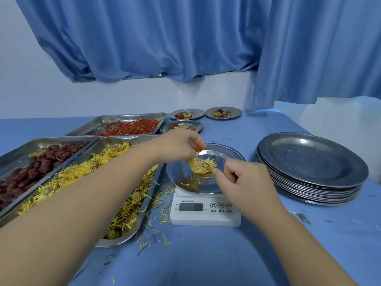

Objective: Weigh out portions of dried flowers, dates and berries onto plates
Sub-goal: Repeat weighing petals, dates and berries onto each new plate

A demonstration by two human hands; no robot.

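Holding a dried flower [203, 165] over the plate [185, 179]
My left hand [183, 145] pinched it from above; my right hand [244, 183] pinched its near edge.

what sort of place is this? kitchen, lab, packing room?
Probably a makeshift food-portioning station: steel trays of bulk dried flowers, dates and berries, a digital scale bearing a plate, a stack of plates, on a cloth-covered table by a curtain.

Table [206, 265], blue-covered: three trays [115, 243] are set left, scale [206, 217] centre, stacked plates [311, 162] right, filled plates [198, 112] far.
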